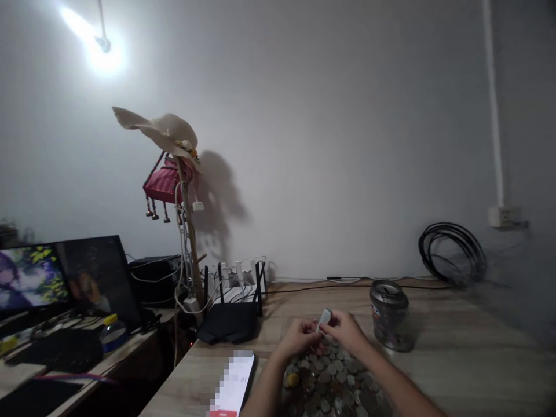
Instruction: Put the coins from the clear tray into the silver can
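Both my hands meet above a heap of several coins on the wooden table. My left hand is closed in a pinch near the lower end of a small pale object. My right hand is also closed, its fingertips pinching that object's upper part. It looks like a short stack or small card; I cannot make out which. A metal coin can with a slotted lid stands to the right of my right hand.
A phone with a lit screen lies at the table's front left. A black router sits behind it, beside a stand with a hat and pink bag. Monitors and a keyboard occupy the left desk. Coiled black cable hangs at right.
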{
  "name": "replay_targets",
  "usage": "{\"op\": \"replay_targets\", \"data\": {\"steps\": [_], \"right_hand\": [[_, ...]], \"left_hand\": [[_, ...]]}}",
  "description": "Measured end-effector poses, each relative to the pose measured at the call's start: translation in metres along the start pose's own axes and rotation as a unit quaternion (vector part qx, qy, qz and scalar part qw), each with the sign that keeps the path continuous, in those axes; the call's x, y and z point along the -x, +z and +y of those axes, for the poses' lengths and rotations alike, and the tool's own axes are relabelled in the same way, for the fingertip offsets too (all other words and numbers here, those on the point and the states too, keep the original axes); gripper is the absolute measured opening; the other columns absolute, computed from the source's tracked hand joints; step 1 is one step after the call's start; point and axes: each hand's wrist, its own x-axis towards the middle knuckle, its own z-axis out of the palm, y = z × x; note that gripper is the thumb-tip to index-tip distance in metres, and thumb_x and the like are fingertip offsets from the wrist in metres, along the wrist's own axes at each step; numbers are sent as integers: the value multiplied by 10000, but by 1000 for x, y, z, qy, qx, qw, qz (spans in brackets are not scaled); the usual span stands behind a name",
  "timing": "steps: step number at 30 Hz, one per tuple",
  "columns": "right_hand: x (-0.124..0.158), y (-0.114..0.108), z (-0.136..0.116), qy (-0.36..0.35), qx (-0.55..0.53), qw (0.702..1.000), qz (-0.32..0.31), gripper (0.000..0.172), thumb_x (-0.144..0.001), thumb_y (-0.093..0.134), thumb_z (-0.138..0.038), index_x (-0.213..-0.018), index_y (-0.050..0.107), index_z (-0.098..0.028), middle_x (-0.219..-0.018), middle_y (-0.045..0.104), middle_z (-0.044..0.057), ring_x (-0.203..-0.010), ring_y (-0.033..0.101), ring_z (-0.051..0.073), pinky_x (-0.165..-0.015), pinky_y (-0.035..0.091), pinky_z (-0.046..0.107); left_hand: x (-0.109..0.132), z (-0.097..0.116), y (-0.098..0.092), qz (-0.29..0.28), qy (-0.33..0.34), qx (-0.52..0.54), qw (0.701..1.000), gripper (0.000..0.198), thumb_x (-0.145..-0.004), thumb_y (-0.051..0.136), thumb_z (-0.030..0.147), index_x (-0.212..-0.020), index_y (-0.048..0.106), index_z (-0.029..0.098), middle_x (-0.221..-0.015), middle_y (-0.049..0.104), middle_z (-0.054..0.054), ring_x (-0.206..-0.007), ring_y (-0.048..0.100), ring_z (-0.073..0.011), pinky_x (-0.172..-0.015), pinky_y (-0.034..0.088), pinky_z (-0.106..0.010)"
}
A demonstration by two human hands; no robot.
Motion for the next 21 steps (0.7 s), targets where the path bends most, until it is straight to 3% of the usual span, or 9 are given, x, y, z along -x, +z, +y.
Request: {"op": "replay_targets", "data": {"steps": [3,5,6,8,10,13,17,21], "right_hand": [[-5,-38,-20,-19,120,984,130,285,-661,474,-413,-686,587,-153,-683,640,62,-626,567,169,-545,411,247],[-16,-82,-30,8,241,936,257,311,-665,458,-445,-697,597,-168,-682,641,72,-617,567,177,-525,386,250],[-23,-106,-32,32,303,909,285,297,-659,461,-438,-689,603,-179,-688,643,77,-624,569,186,-510,370,253],[-35,-148,-30,103,411,857,294,264,-623,490,-415,-663,614,-185,-701,641,101,-626,571,216,-481,345,268],[-40,-175,-21,165,465,832,254,251,-598,504,-392,-657,626,-181,-709,638,120,-632,574,235,-466,335,275],[-39,-185,-8,195,496,820,212,271,-607,482,-393,-675,636,-181,-732,637,125,-640,579,237,-460,334,275],[-35,-168,-4,178,549,787,217,261,-639,443,-320,-737,637,-176,-776,635,130,-685,582,243,-495,352,290],[-34,-154,-11,170,566,782,197,238,-644,456,-301,-750,635,-184,-789,631,127,-744,574,254,-593,379,338]], "left_hand": [[-3,-1,3,19,4,-46,999,468,-597,492,575,-626,537,110,-549,551,-14,-477,501,-101,-455,335,-204],[-5,-1,3,45,13,-67,997,464,-613,466,574,-589,523,114,-539,538,-12,-466,490,-98,-447,328,-202],[-6,-1,3,56,16,-76,995,451,-619,465,563,-588,519,117,-544,538,-12,-469,491,-99,-448,330,-202],[-7,-2,3,69,22,-94,993,422,-642,455,534,-607,523,119,-564,546,-15,-482,494,-101,-455,337,-202],[-7,-3,1,74,32,-113,990,398,-669,437,503,-641,538,119,-583,554,-19,-495,492,-101,-463,345,-202],[-9,-6,-2,86,57,-148,984,378,-700,411,465,-664,555,117,-587,555,-18,-512,485,-97,-483,351,-197],[-11,-11,-6,90,64,-176,978,384,-720,388,450,-680,565,112,-586,551,-14,-498,473,-90,-477,338,-190],[-11,-14,-6,110,76,-188,973,394,-724,387,461,-657,565,116,-588,556,-11,-540,477,-91,-502,335,-182]]}}
